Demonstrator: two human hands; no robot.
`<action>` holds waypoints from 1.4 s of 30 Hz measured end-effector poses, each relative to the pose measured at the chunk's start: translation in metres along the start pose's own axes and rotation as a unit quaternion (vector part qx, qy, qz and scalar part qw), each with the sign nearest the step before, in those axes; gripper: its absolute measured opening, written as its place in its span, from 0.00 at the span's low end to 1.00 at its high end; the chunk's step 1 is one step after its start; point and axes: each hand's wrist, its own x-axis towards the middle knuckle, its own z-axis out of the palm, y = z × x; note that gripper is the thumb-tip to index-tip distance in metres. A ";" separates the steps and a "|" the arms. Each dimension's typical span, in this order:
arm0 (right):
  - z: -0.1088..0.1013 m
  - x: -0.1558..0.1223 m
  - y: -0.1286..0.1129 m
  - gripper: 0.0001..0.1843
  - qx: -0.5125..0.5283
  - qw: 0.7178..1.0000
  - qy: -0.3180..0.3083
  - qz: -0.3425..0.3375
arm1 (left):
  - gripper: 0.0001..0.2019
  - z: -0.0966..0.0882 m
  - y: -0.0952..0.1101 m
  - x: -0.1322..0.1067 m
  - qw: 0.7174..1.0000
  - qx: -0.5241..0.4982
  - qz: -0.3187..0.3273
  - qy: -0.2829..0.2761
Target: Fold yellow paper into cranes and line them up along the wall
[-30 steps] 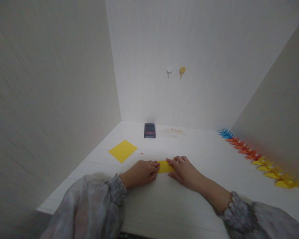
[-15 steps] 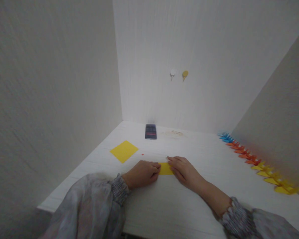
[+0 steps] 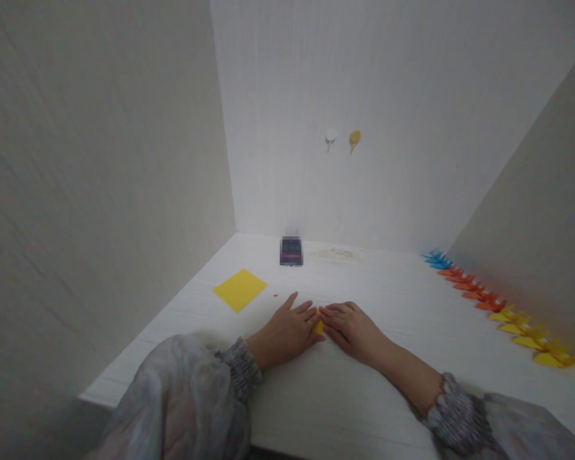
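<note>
A yellow sheet of folding paper (image 3: pixel 320 324) lies on the table between my hands, mostly covered, with only a small strip showing. My left hand (image 3: pixel 290 329) rests flat over its left part, fingers spread and the index finger pointing away from me. From the other side my right hand (image 3: pixel 352 327) holds the right part down, its fingers close together and its thumb nearer to me. The fingertips of both hands nearly meet. Beyond my left hand, a flat yellow paper square (image 3: pixel 240 290) lies turned cornerwise.
Along the right wall runs a row of folded paper pieces: blue (image 3: pixel 437 259), red-orange (image 3: pixel 472 287) and yellow (image 3: pixel 531 338). A dark blurred item (image 3: pixel 291 251) stands near the back wall. A tiny red scrap (image 3: pixel 275 295) lies by the square. Two hooks (image 3: pixel 355 138) hang on the back wall.
My left hand has spread its fingers and slid right over the paper, toward my right hand. Less yellow shows between the hands. The view has shifted slightly.
</note>
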 end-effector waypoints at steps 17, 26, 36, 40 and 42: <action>0.000 -0.001 0.002 0.14 -0.010 1.000 -0.002 0.011 | 0.15 -0.015 -0.006 -0.022 0.995 0.032 -0.091 -0.003; 0.010 0.003 0.007 0.12 0.076 0.997 0.032 -0.004 | 0.13 -0.007 -0.014 -0.012 0.988 -0.020 -0.142 0.049; 0.019 0.006 0.017 0.21 0.107 0.984 0.064 0.130 | 0.14 0.014 -0.015 0.031 0.941 -0.204 -0.265 -0.048; 0.024 0.006 0.020 0.23 0.204 0.957 0.096 0.180 | 0.10 0.017 -0.018 0.028 0.913 -0.307 -0.269 0.012; 0.028 0.008 0.021 0.22 0.321 0.915 0.127 0.209 | 0.10 0.018 -0.018 0.028 0.857 -0.419 -0.294 0.063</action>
